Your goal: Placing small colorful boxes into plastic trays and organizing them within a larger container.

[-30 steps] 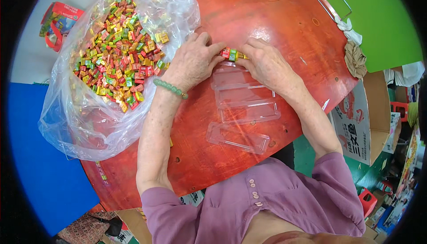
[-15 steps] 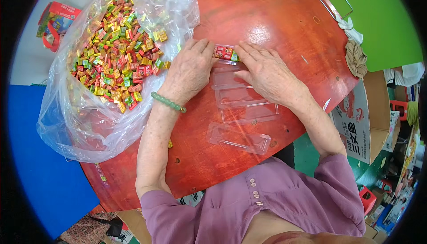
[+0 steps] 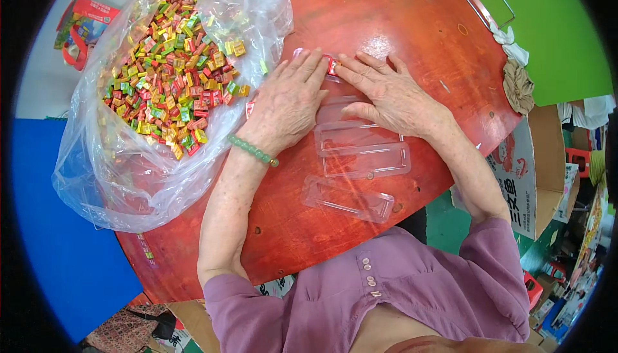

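Both hands (image 3: pixel 290 102) (image 3: pixel 386 92) flat on red candy (image 3: pixel 332 65) (mostly hidden).

Bright, even daylight, soft shadows, mild glare on the plastic bag (image 3: pixel 244 5), fisheye-bent dark edges.

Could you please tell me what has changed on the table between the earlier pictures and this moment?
Both hands slid a little farther up the table. The left hand and right hand now lie flatter and closer together over the small row of wrapped candies, so less of it shows; only a red end peeks out. The bag of candies, the clear plastic trays and the red table stayed put.
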Motion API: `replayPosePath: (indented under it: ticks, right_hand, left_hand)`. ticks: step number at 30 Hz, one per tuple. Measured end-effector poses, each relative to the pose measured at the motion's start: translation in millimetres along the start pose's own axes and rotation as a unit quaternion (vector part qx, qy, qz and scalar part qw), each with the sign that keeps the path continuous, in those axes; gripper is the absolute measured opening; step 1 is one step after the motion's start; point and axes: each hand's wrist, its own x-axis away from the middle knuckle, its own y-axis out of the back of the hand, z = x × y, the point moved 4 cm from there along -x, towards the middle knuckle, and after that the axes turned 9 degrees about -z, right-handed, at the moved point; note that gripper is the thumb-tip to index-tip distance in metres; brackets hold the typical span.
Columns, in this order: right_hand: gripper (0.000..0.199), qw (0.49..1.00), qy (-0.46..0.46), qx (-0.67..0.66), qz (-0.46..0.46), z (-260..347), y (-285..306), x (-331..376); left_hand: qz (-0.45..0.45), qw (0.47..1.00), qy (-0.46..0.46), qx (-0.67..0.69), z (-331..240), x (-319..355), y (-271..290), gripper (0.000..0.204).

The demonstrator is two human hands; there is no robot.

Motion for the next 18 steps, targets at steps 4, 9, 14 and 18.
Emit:
replayPosePath:
  ticks: [4, 9, 14, 18]
  right_hand:
    - [0.067, 1.0, 0.024, -0.008, -0.019, -13.7, -4.1, -1.4]
    - [0.058, 0.998, 0.038, -0.03, -0.032, -22.0, -2.3, -5.7]
    - [0.054, 0.998, 0.034, -0.039, -0.034, -22.5, -1.6, -5.3]
    - [0.053, 0.998, 0.031, -0.049, -0.022, -24.2, -0.3, -4.9]
  left_hand:
    - [0.006, 1.0, -0.002, -0.002, -3.7, -7.4, -5.4, 0.044]
    - [0.015, 0.998, 0.037, 0.05, -5.6, -11.9, -10.4, 0.041]
    - [-0.033, 0.995, 0.057, 0.08, -1.0, -11.9, -14.2, 0.032]
    - [-0.035, 0.999, 0.011, 0.01, -11.4, -12.1, -17.4, 0.033]
